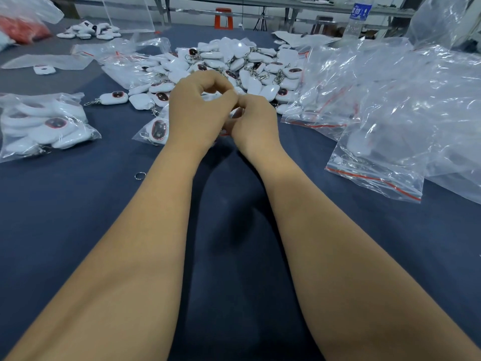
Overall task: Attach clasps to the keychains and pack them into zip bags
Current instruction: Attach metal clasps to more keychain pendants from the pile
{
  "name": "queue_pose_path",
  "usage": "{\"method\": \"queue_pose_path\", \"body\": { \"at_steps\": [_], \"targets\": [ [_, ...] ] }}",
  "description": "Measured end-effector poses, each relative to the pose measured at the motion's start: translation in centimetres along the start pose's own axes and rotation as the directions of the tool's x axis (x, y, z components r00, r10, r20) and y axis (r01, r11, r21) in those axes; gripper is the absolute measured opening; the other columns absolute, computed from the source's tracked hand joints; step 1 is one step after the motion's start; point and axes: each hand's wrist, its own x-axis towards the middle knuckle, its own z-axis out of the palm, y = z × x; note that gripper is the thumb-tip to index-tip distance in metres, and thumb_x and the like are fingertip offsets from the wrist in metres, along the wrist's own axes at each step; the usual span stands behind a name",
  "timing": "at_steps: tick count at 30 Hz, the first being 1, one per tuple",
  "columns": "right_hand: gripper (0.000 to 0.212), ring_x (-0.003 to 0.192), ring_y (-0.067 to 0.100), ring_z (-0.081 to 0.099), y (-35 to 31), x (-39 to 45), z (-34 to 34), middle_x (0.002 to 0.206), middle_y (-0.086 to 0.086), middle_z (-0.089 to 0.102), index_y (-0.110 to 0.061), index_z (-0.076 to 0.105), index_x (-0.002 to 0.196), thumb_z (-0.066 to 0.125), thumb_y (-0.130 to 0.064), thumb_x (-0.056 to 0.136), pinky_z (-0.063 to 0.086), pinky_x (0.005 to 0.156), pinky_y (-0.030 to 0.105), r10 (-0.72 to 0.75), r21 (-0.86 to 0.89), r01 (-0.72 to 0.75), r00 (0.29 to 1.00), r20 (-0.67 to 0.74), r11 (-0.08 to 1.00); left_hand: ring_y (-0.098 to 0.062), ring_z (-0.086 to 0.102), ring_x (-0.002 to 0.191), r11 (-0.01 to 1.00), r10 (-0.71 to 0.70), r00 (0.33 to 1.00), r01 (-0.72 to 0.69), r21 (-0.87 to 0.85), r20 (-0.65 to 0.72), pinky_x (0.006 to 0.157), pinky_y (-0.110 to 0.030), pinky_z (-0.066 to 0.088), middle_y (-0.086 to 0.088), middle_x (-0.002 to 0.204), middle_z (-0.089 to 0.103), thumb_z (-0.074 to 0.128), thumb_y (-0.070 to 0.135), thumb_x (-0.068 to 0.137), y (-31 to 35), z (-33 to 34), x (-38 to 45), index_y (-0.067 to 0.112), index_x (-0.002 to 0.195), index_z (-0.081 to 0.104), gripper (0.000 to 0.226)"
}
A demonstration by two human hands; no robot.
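Both hands meet over the middle of the bench (78,204), fingertips together. Left hand (197,110): fingers curled, thumb and forefinger pinched toward the right hand. Right hand (253,121): fingers curled likewise, tips touching those of the left. What they pinch is hidden behind the knuckles; likely a clasp or ring going onto a keychain, but not confirmed. A sliver of white and a trace of red show under the right hand.

Key relation: the work sits right between the two hands, neither nearer than the other. Just below and left of the left hand lies a small zip bag (153,131) holding one keychain, its long axis running roughly away from the viewer. My judgement: the left hand is the nearer one to reach it.

Straight ahead, beyond the hands, the keychain pile (244,66): white oblong bodies with dark oval faces and metal chains, lying every which way. A single keychain (112,98) lies apart on the left, chain pointing left.

Far left: a filled bag (41,126). Right: empty zip bags (377,157) with red seal strips, heaped. A loose split ring (140,175) lies on the bench near the left forearm.

Writing: water bottle (358,19) at the back carries a blue label with white characters, not legible. No other readable text.
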Motion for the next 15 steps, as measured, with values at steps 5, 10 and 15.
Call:
{"method": "queue_pose_path", "body": {
  "at_steps": [5, 10, 15],
  "targets": [
    [0.02, 0.062, 0.008, 0.049, 0.1, 0.0, -0.4, 0.067, -0.008, 0.057, -0.023, 0.057, 0.063, 0.054, -0.008, 0.075, 0.039, 0.056, 0.022, 0.066, 0.171, -0.043, 0.989, -0.131, 0.984, -0.001, 0.049, 0.068, 0.994, -0.014, 0.998, 0.007, 0.112, 0.056, 0.064, -0.014, 0.039, 0.012, 0.071, 0.056, 0.057, 0.014, 0.082, -0.6, 0.4, 0.0, 0.018, 0.079, 0.06, 0.006],
    [0.031, 0.101, 0.015, 0.055, 1.9, 1.0, -2.1, 0.119, -0.002, 0.059, -0.023, 0.059, 0.107, 0.047, -0.007, 0.083, 0.04, 0.08, 0.027, 0.135, 0.083, -0.121, 0.973, -0.187, 0.989, -0.026, 0.057, 0.099, 0.857, -0.006, 0.997, -0.034, 0.514, 0.075, 0.086, -0.039, 0.047, 0.0, 0.09, 0.066, 0.055, 0.023, 0.083, -2.1, 0.5, 0.3, 0.016, 0.088, 0.065, 0.013],
    [0.06, 0.137, 0.029, 0.034, 3.2, 1.5, -2.2, 0.151, 0.006, 0.04, -0.017, 0.037, 0.147, 0.051, -0.017, 0.088, 0.032, 0.1, 0.032, 0.101, -0.371, -0.078, 0.994, 0.041, 0.925, -0.032, 0.051, 0.112, 0.73, 0.019, 1.0, -0.024, 0.683, 0.014, 0.086, -0.037, 0.037, -0.006, 0.109, 0.065, 0.063, 0.028, 0.077, -2.7, -0.1, 0.7, 0.018, 0.102, 0.063, 0.027]
  ]
}}
